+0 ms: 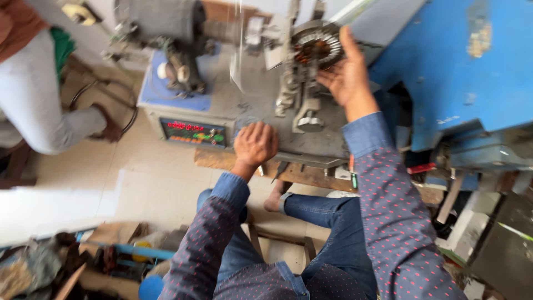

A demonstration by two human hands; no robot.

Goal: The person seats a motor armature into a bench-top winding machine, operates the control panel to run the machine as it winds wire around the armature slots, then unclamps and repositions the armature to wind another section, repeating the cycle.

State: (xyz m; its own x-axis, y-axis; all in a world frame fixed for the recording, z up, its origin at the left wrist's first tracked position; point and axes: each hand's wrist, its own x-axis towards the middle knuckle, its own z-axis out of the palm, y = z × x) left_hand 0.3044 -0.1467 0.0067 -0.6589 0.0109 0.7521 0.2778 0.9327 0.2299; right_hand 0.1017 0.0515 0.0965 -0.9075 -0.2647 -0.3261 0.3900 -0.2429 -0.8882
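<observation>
- The right hand reaches up toward 1 o'clock, fingers spread and pressed against the rim of a round stator with copper windings, which sits on the winding machine; the hand cups its edge rather than clamping it.
- The left hand is curled into a loose fist, knuckles resting on the machine's grey base near 6 o'clock of the stator; I cannot tell whether it holds anything.
- A counter panel with red digits sits at 9 o'clock of the left hand.
- A dark motor stands at 11 o'clock.
- Another person's leg is at far left.
- Risk, as I judge it: fingertips lie against the stator beside the spindle parts, so any rotation could pinch or snag them, and the loose sleeve cuff could catch.
</observation>
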